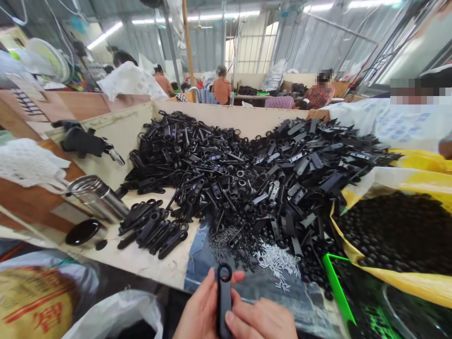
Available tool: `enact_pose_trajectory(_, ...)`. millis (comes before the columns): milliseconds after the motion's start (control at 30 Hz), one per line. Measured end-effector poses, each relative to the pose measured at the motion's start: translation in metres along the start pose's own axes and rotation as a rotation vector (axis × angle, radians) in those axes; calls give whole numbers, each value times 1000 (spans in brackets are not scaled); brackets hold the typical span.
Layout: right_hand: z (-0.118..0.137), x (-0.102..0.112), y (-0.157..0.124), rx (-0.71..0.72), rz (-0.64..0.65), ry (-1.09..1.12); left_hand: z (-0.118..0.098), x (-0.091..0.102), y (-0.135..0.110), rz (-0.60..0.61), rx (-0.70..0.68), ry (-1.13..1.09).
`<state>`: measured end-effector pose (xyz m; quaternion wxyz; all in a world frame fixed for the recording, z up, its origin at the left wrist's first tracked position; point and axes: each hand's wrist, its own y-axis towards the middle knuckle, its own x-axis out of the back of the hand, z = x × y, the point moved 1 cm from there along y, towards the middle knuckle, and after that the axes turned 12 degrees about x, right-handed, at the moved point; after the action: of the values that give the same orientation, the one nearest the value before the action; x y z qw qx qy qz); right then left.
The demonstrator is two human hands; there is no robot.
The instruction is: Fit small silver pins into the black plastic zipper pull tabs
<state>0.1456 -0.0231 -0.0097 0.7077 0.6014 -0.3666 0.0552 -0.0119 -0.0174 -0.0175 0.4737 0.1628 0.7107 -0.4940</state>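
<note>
My left hand (201,306) and my right hand (261,321) are at the bottom of the view, both gripping a black plastic pull tab (223,301) with a ring at its upper end. Its lower end is hidden by my fingers and the frame edge. In front of my hands lies a torn blue-grey sheet (261,282) on the cream work board (141,261). A large heap of black plastic tabs and rings (229,183) covers the board's middle. Nearer my hands are small silver pins (277,261) and a smaller group of black tabs (151,229).
A yellow sack of black beads (399,235) lies at right, with a green plastic edge (337,292) nearby. A steel flask (97,198), black lid (83,232) and black tool (83,142) stand at left. White sacks (116,315) sit lower left; a white-sleeved person (388,122) is at right.
</note>
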Motion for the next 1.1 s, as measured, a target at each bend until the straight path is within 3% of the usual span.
enact_pose_trajectory(333,-3,9,7,19,-4,-13,8,2,6,-24,-10,-13)
enact_pose_trajectory(433,1,5,4,-48,-41,11,11,7,9,-47,-17,1)
enact_pose_trajectory(633,15,-14,-15,-256,-166,-28,11,5,2,-146,-182,290)
enact_pose_trajectory(767,15,-16,-19,-330,-82,29,11,7,3,-167,-163,297)
enact_pose_trajectory(900,9,-3,-21,-362,85,254,9,10,4,-166,-136,240)
enact_pose_trajectory(967,6,7,-23,-465,103,402,9,9,3,-141,-114,282)
enact_pose_trajectory(1100,2,15,-31,-933,16,594,11,5,-1,-69,-107,453)
